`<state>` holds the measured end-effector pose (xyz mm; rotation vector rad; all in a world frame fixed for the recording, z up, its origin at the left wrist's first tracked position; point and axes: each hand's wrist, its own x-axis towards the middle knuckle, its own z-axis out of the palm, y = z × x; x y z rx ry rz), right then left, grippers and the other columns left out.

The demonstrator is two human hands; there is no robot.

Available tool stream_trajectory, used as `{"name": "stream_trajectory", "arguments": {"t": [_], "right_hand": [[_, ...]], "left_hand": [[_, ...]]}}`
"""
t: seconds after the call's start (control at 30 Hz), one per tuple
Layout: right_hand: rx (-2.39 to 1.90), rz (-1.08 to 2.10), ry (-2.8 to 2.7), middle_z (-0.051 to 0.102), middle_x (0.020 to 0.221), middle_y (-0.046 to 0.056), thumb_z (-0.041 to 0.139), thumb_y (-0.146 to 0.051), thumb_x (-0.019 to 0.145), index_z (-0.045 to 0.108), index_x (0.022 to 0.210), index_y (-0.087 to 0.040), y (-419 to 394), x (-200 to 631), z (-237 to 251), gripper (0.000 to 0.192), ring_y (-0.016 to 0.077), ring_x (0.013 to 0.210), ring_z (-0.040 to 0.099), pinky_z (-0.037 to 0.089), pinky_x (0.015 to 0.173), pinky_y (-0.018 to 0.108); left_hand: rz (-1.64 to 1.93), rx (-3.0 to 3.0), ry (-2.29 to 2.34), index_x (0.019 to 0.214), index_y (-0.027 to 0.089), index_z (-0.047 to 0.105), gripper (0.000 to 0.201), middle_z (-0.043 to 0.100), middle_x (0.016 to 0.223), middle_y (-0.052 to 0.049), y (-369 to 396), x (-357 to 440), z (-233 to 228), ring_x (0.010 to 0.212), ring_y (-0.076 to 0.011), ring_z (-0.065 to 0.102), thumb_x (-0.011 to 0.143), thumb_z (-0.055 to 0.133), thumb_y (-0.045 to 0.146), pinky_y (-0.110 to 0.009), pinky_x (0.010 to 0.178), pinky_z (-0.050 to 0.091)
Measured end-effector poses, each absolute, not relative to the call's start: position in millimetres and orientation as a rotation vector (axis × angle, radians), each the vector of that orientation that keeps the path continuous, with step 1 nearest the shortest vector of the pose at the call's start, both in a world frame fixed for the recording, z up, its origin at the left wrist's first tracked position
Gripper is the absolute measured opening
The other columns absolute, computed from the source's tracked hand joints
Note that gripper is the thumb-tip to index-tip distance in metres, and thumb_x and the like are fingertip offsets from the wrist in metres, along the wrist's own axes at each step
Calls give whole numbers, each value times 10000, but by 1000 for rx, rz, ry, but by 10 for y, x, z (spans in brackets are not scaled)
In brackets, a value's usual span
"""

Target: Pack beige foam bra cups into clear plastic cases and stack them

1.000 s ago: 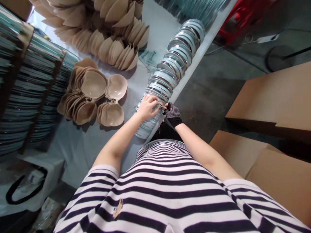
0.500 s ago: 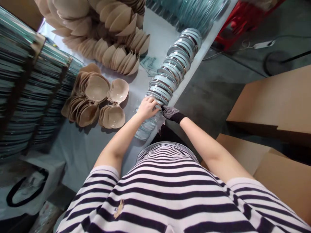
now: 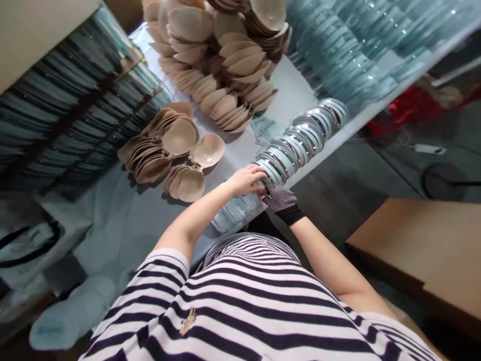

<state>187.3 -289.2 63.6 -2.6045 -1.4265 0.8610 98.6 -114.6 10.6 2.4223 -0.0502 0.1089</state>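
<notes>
At the near end of a row of round, shiny, mirror-like discs (image 3: 300, 143), my bare left hand (image 3: 246, 179) rests with its fingers bent over. My right hand (image 3: 281, 198), in a dark dotted glove, meets it at the table's edge, fingers closed. Between the fingertips, whatever they grip is too small and hidden to make out. More clear, plastic-looking discs (image 3: 233, 213) lie partly under my left wrist. Left of the row, pairs of beige, shell-shaped cups (image 3: 179, 136) sit nested on the white table (image 3: 150, 220).
A large heap of beige cups (image 3: 229, 60) and rows of clear discs (image 3: 353, 45) fill the far table. Tall stacks (image 3: 75, 90) stand at left. Cardboard boxes (image 3: 424, 245) are on the right, and something red (image 3: 417, 108) lies beyond the table edge.
The view has turned and shifted, so the table's contents appear lower and further right. Both hands stay together at the near end of the disc row.
</notes>
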Motion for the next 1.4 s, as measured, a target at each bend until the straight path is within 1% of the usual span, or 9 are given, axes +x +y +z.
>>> {"name": "stream_trajectory", "arguments": {"t": [0.1,0.23,0.33,0.6,0.77,0.93,1.1,1.2,1.4], "right_hand": [[-2367,921,-1494,760,1058,98,532,-413,969,709,1083,-188,-2520,2179,669,308,231,942,696,474,781,290],[-2236,991,-1546,762,1055,96,442,-485,1001,705,1090,-195,-1608,2494,530,402,221,986,695,467,813,288],[-2328,1243,-1626,763,1060,127,402,-582,995,728,1034,-177,-867,2497,317,521,247,978,698,466,791,302],[-2038,1013,-1820,762,1065,121,505,-305,932,748,1014,-179,-379,2316,134,286,234,995,692,495,843,295],[-1698,1193,-1667,763,1013,115,498,-316,896,713,1113,-141,-448,2739,235,351,250,921,708,563,860,385],[-1309,914,-2047,500,1509,216,778,-397,674,492,1473,-111,-628,2748,828,896,372,1414,445,364,1171,532],[-953,1536,-2339,759,1082,67,758,-458,760,703,1225,-207,-842,2443,1372,531,239,981,697,534,871,319],[-1109,1778,-2355,749,775,6,731,-465,790,781,965,-181,-940,2410,1376,338,154,684,645,465,640,230],[-960,2021,-2070,763,849,30,651,-316,806,782,947,-125,-1190,2377,1301,271,147,747,645,491,711,236]], "left_hand": [[200,2372,464,1161,220,679,227,688,1192,-80,-898,818,124,1135,-196,624,979,556,279,-322,1011,473],[286,2279,1445,1160,152,661,260,658,1209,-172,-629,348,71,1201,-318,553,975,532,282,-486,1065,396],[-5,2142,1886,1146,182,664,266,654,1232,-163,-555,106,-33,1222,-352,514,922,616,316,-522,1081,350],[-198,2195,1826,960,225,719,138,721,1087,-117,-472,14,65,1200,-320,518,902,601,269,-572,1192,168],[-127,2231,1225,844,227,756,216,741,1044,-69,-340,-77,747,1117,-260,597,933,602,348,-504,1156,269],[-107,2261,679,844,222,757,260,750,906,-44,-467,227,1430,880,-190,654,969,555,329,-301,852,434],[-288,2143,641,762,244,740,215,711,775,-1,-651,432,1786,692,-149,601,900,576,222,-260,625,362],[-317,1990,647,802,229,746,198,707,788,6,-702,375,1767,717,-137,603,909,586,273,-239,631,361],[-351,1396,433,889,138,761,271,739,859,-31,-809,177,1441,813,-149,644,877,669,393,-221,733,454]]}}
